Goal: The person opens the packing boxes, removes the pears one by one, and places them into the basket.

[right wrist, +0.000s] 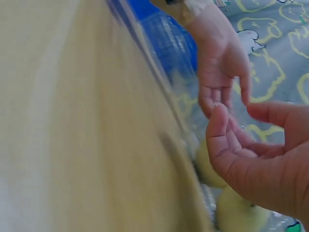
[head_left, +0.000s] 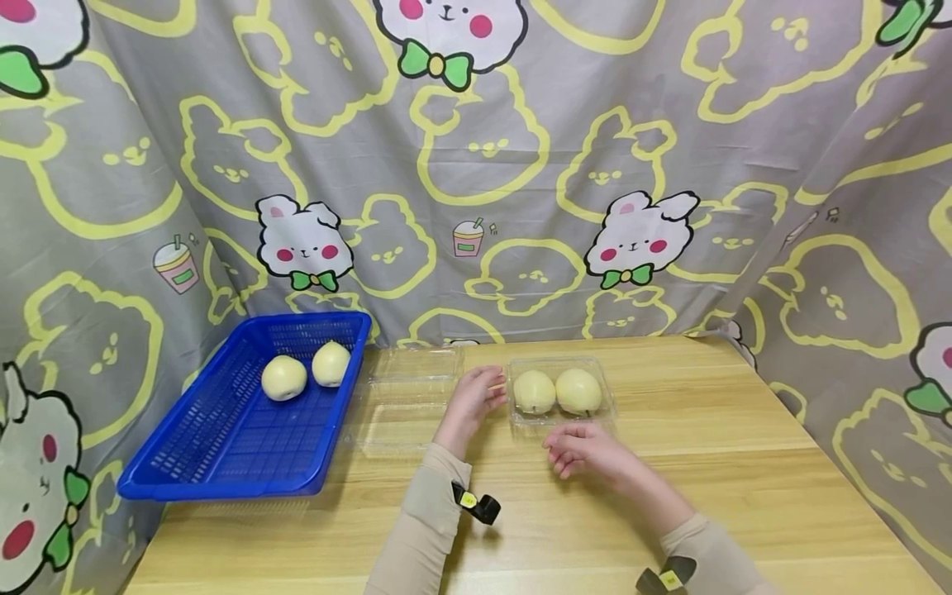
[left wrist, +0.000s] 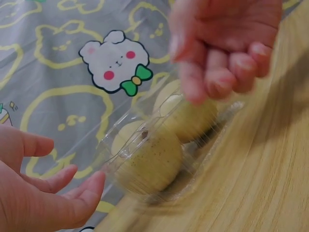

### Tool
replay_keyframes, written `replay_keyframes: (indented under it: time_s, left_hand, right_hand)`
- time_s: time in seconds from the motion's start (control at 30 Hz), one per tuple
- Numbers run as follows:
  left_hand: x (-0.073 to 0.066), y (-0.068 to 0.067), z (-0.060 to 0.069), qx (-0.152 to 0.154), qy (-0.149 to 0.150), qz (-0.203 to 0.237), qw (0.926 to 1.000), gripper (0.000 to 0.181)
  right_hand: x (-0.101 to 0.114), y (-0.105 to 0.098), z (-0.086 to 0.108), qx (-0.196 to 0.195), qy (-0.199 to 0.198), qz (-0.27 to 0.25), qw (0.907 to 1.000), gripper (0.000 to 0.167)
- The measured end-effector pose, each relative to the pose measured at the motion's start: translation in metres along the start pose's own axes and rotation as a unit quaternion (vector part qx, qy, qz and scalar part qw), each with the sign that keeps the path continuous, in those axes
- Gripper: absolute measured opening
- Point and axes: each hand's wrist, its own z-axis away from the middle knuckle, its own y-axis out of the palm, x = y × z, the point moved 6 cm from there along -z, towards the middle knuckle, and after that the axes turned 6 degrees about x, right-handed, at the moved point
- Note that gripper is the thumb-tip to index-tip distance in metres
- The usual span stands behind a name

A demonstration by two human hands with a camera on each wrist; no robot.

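Observation:
Two pale yellow pears (head_left: 578, 391) sit side by side in a clear plastic box (head_left: 610, 416) at the table's middle. Speckled skin shows on the nearer pear (left wrist: 149, 157) through the clear plastic in the left wrist view. My left hand (head_left: 474, 398) is beside the box's left side, fingers extended and slightly bent, gripping nothing. In front of the box hovers my right hand (head_left: 591, 453), its fingers loosely curled around nothing. Whether the left fingertips touch the plastic is hard to tell. The right wrist view shows both hands near the pears, the box partly hidden.
At the left stands a blue perforated basket (head_left: 338, 430) holding two more pears (head_left: 284, 378). Between basket and left hand lies another clear plastic box (head_left: 405, 405), spread open. A patterned curtain (head_left: 513, 207) hangs behind and along the sides of the wooden table (head_left: 744, 479).

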Motion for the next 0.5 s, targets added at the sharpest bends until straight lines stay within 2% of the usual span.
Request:
replay_keyframes:
  time_s: [0.13,0.23,0.37,0.5]
  left_hand:
    - [0.000,0.000,0.001,0.000,0.000,0.007,1.0000,0.035]
    - [0.000,0.000,0.001,-0.001,-0.003,0.011,0.9999,0.036]
    - [-0.001,0.000,0.001,-0.001,-0.008,0.018,0.9998,0.038]
    - [-0.001,0.000,0.000,-0.001,-0.009,0.019,0.9998,0.038]
  right_hand:
    - [-0.014,0.006,-0.003,-0.015,0.027,-0.091,0.9954,0.029]
    - [-0.019,0.009,-0.007,-0.037,0.023,-0.149,0.9879,0.029]
    - [-0.022,0.009,-0.011,-0.083,0.008,-0.189,0.9784,0.033]
    - [-0.025,0.007,-0.014,-0.135,-0.004,-0.205,0.9694,0.033]
